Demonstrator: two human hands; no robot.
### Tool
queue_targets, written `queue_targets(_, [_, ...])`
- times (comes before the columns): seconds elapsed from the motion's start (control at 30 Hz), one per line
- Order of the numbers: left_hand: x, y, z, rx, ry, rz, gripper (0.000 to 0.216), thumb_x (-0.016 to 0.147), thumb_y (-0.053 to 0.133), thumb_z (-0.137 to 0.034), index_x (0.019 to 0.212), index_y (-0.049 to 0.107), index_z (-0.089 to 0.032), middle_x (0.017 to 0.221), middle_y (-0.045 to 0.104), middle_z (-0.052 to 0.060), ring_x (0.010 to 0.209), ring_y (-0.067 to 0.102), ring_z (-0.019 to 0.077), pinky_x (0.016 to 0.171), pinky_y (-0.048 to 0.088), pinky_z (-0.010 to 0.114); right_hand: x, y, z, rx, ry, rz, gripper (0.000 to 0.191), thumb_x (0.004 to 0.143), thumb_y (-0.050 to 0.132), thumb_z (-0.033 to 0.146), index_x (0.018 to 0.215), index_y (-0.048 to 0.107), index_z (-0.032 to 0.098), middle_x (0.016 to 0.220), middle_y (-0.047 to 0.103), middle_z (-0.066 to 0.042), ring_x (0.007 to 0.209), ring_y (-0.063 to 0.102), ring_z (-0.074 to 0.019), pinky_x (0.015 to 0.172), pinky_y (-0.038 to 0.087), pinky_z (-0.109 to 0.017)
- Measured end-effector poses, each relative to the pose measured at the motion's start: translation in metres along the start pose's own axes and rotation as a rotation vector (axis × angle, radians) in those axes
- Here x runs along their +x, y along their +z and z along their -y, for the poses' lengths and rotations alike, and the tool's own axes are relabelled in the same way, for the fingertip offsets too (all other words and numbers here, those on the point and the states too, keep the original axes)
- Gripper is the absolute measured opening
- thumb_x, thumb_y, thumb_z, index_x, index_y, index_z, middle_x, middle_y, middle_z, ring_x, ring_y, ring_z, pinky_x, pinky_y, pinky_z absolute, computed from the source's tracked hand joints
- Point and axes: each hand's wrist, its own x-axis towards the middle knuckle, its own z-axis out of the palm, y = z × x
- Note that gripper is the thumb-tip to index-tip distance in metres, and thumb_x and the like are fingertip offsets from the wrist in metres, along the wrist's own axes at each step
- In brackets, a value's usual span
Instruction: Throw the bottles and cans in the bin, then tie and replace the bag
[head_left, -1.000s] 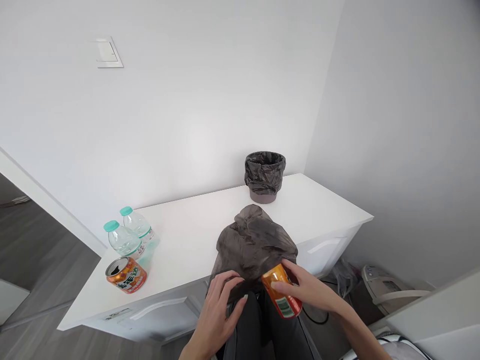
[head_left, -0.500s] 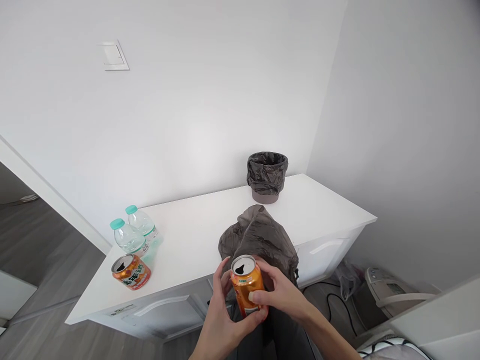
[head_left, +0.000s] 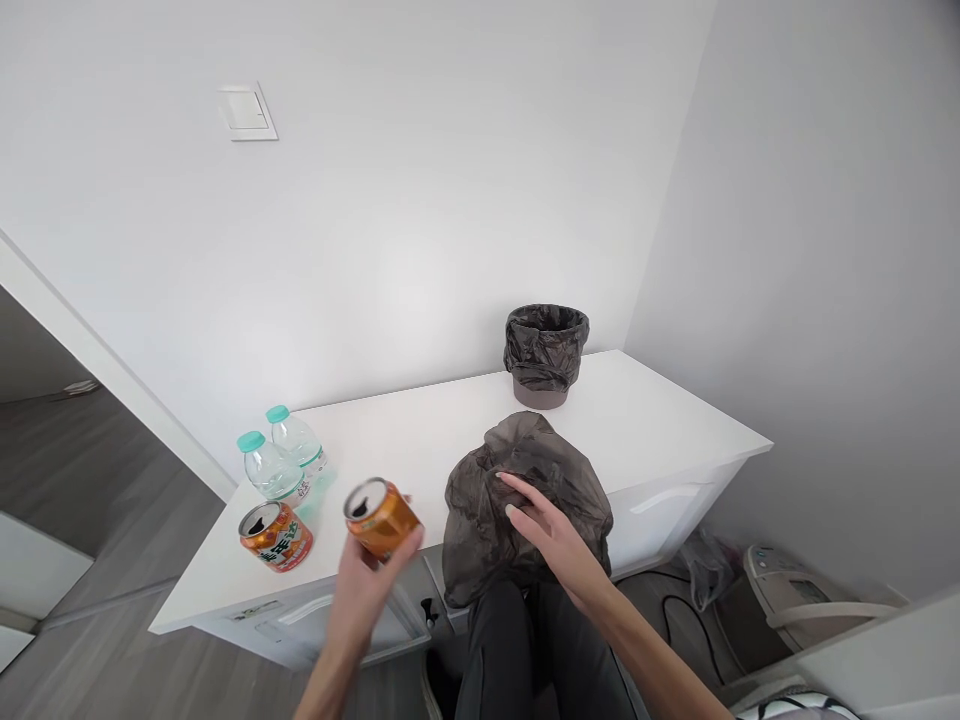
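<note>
My left hand (head_left: 367, 578) is wrapped round an opened orange soda can (head_left: 382, 522), held tilted over the front edge of the white cabinet top. Over a dark translucent trash bag (head_left: 480, 510), my right hand (head_left: 544, 530) has its fingers stretched out and apart, holding nothing; whether it touches the bag I cannot tell. The bag drapes from the cabinet's edge onto my lap. A second opened orange can (head_left: 279, 540) stands upright to the left. Just behind it are two clear bottles with teal caps, the nearer bottle (head_left: 271, 472) and the farther bottle (head_left: 298, 440).
A small bin (head_left: 541, 396) lined with a dark bag stands near the wall on the white cabinet (head_left: 390, 430). A grey appliance (head_left: 795, 590) and a black cable (head_left: 694, 620) are on the floor at right. A light switch (head_left: 247, 110) is on the wall.
The can has moved left and up in my left hand, away from my right hand. My right hand has let go of it and opened over the bag.
</note>
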Motion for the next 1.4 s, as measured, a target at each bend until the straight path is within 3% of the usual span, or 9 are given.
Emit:
queue_targets(0.2, [0.079,-0.028,0.027,0.149,-0.003,-0.420,0.080,0.061,0.091,-0.049,0.126,0.055,-0.017,0.120,0.070,0.012,0.113,0.067,0.0298,0.101,0.054,0.048,-0.006,-0.006,-0.003,-0.014,0.066,-0.077,0.068,0.089,0.071,0.065,0.147,0.057,0.033,0.156,0.055,-0.005,0.145,0.050,-0.0284,0.125,0.037,-0.047])
queue_targets(0.47, [0.128,-0.035,0.064,0.335,-0.073,-0.557,0.076,0.062,0.089,-0.056,0.113,0.043,-0.024,0.119,0.064,0.010,0.115,0.065,0.0337,0.100,0.052,0.054,-0.013,-0.010,-0.002,-0.038,0.138,-0.071,0.064,0.090,0.070,0.062,0.146,0.059,0.032,0.152,0.059,-0.004,0.142,0.053,-0.0267,0.123,0.039,-0.042])
queue_targets(0.67, [0.115,-0.025,0.063,0.308,-0.036,-0.561,0.087,0.062,0.090,-0.053,0.125,0.040,-0.022,0.132,0.058,0.015,0.127,0.059,0.0337,0.108,0.048,0.054,-0.022,-0.012,0.004,-0.086,0.147,-0.013,0.060,0.094,0.067,0.060,0.146,0.059,0.033,0.154,0.057,-0.003,0.138,0.056,-0.0264,0.120,0.042,-0.042])
queue_targets(0.83, [0.063,0.004,0.069,0.242,0.119,-0.790,0.084,0.069,0.085,-0.051,0.134,0.043,-0.019,0.145,0.048,0.018,0.135,0.052,0.0304,0.116,0.043,0.048,-0.029,-0.010,0.008,-0.075,0.162,0.033,0.061,0.094,0.067,0.061,0.146,0.058,0.031,0.155,0.055,-0.005,0.133,0.060,-0.0256,0.120,0.042,-0.042])
queue_targets(0.9, [0.049,0.011,0.073,0.236,0.110,-0.718,0.062,0.078,0.076,-0.053,0.124,0.054,-0.019,0.135,0.057,0.015,0.126,0.059,0.0296,0.112,0.046,0.048,-0.031,-0.009,0.009,-0.062,0.157,0.037,0.062,0.093,0.068,0.061,0.146,0.058,0.031,0.155,0.056,-0.006,0.136,0.058,-0.0262,0.122,0.040,-0.043])
queue_targets(0.97, [0.045,0.012,0.075,0.247,0.073,-0.531,0.041,0.086,0.064,-0.054,0.111,0.063,-0.021,0.121,0.067,0.011,0.117,0.064,0.0284,0.108,0.049,0.048,-0.032,-0.009,0.010,-0.053,0.145,0.032,0.062,0.092,0.069,0.061,0.145,0.059,0.030,0.154,0.057,-0.006,0.138,0.056,-0.0273,0.123,0.039,-0.044])
queue_targets(1.07, [0.054,0.009,0.075,0.270,0.077,-0.361,0.035,0.089,0.058,-0.051,0.107,0.067,-0.022,0.117,0.073,0.009,0.111,0.068,0.0268,0.107,0.050,0.045,-0.033,-0.010,0.010,-0.054,0.150,0.020,0.063,0.091,0.069,0.062,0.144,0.060,0.030,0.152,0.059,-0.007,0.139,0.056,-0.0280,0.124,0.036,-0.046])
queue_targets(1.23, [0.079,-0.002,0.075,0.284,0.073,-0.308,0.046,0.085,0.064,-0.047,0.121,0.063,-0.019,0.133,0.068,0.014,0.114,0.069,0.0275,0.105,0.052,0.045,-0.039,-0.008,0.002,-0.006,0.164,0.028,0.067,0.090,0.072,0.062,0.146,0.058,0.030,0.154,0.057,-0.007,0.143,0.053,-0.0264,0.126,0.035,-0.043])
queue_targets(1.4, [0.088,-0.011,0.071,0.297,0.031,-0.337,0.047,0.083,0.065,-0.044,0.121,0.061,-0.017,0.134,0.067,0.017,0.115,0.070,0.0291,0.100,0.055,0.044,-0.055,-0.003,-0.008,-0.004,0.257,0.093,0.071,0.090,0.072,0.060,0.152,0.053,0.031,0.161,0.049,-0.006,0.148,0.046,-0.0263,0.125,0.035,-0.040])
